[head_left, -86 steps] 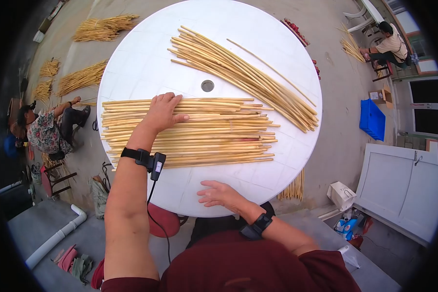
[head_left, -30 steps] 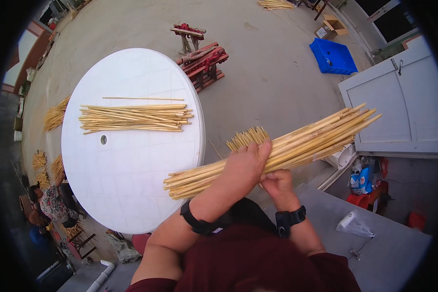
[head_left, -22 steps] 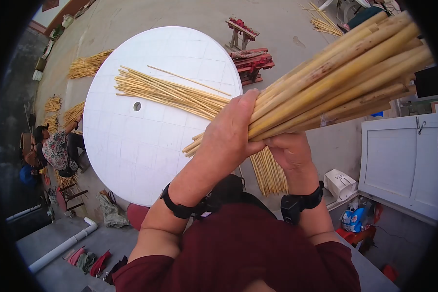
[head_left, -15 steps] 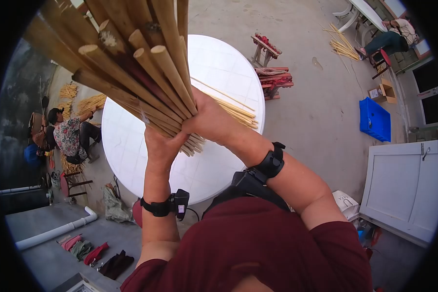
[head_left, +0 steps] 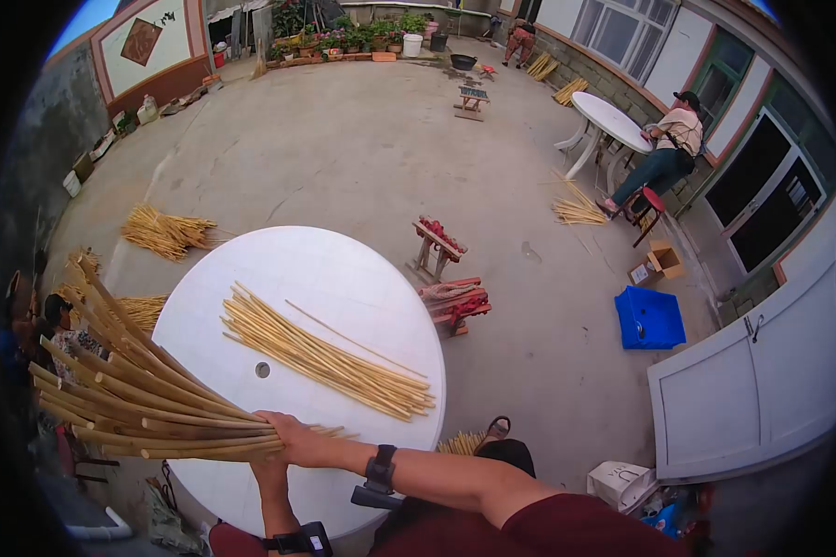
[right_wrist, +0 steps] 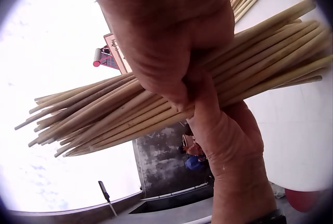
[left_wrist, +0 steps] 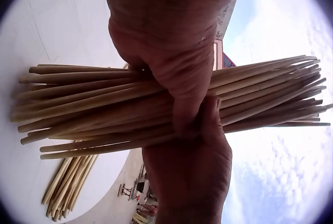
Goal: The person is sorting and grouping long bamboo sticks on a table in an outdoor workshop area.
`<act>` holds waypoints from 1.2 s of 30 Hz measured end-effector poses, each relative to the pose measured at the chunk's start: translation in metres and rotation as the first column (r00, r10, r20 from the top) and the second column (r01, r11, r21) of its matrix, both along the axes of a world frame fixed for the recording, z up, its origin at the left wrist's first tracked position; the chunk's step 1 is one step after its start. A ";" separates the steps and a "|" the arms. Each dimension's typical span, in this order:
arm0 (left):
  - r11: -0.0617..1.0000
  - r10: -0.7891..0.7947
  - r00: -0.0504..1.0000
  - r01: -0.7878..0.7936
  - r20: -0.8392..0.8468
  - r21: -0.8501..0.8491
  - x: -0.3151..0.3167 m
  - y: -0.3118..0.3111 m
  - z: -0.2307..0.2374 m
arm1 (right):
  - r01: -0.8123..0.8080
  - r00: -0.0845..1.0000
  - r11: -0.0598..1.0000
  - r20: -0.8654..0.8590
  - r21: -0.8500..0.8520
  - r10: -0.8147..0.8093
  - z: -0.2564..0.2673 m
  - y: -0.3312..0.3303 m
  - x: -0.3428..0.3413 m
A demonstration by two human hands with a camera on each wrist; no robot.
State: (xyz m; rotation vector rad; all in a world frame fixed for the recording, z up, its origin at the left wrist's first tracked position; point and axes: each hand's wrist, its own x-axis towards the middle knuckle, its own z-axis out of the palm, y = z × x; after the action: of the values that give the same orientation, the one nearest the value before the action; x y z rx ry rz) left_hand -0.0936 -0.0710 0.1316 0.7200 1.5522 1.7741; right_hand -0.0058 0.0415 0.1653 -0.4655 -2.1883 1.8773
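Note:
Both hands grip a thick bundle of pale wooden sticks [head_left: 167, 408], lifted over the left front part of the round white table [head_left: 190, 306]. In the head view the sticks fan out toward the left. My right hand [head_left: 293, 441] wraps the bundle near its right end. The left hand [head_left: 269, 472] is partly hidden beneath it. From the left wrist, the left hand [left_wrist: 166, 42] curls over the sticks with the right hand [left_wrist: 190, 177] opposite, thumbs close together. A second group of sticks [head_left: 320, 357] lies on the table, with one single stick [head_left: 355, 342] beside it.
More stick piles [head_left: 165, 232] lie on the ground at left. Beyond the table stand small red benches [head_left: 455, 302]. A blue crate [head_left: 648, 318] and a cardboard box [head_left: 658, 265] are at right. One person [head_left: 673, 139] sits by a far table; another sits at far left.
The sticks under my left hand on the table have been gathered and lifted in both hands. The bundle has swung from the right over to the left, and the head view has tilted up.

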 end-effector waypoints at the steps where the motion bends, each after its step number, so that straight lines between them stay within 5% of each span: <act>1: 0.999 0.011 0.999 -0.013 -0.040 -0.035 0.003 0.000 0.009 | -0.011 0.999 1.000 0.038 0.007 0.011 0.020 0.001 0.003; 7: 0.998 0.059 0.998 -0.059 0.001 -0.005 0.051 0.042 0.081 | 0.157 0.976 0.892 -0.206 0.424 -0.075 0.092 0.032 0.050; 11: 1.000 0.009 0.999 -0.008 -0.038 0.028 0.102 0.091 0.106 | 0.163 0.983 0.912 -0.140 0.376 -0.118 0.113 0.076 0.105; 16: 0.862 -0.506 0.855 0.494 -0.113 -0.115 0.178 0.166 0.095 | 0.190 0.979 0.982 0.073 0.022 -0.191 0.113 0.158 0.232; 22: 0.612 -0.789 0.572 0.705 -0.223 -0.358 0.346 0.311 0.068 | 0.523 0.838 0.846 0.120 0.105 -0.533 0.042 0.259 0.426; 29: 0.417 -0.892 0.346 0.879 -0.291 -0.232 0.590 0.475 0.035 | 0.729 0.623 0.681 0.342 0.075 -0.704 0.057 0.374 0.673; 33: 0.320 -0.945 0.326 0.930 0.004 -0.181 0.690 0.524 0.023 | 0.772 0.535 0.623 0.398 0.128 -0.745 0.077 0.417 0.763; 36: 0.386 -0.914 0.388 0.922 0.116 -0.039 0.729 0.549 0.006 | 0.725 0.531 0.659 0.445 0.201 -0.721 0.075 0.453 0.787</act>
State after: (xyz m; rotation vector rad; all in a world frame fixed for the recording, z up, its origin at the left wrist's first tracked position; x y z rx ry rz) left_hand 0.6357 0.4785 0.1376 1.1547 0.8117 0.8127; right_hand 0.7812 0.4947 0.2405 -1.7257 -1.7352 1.3529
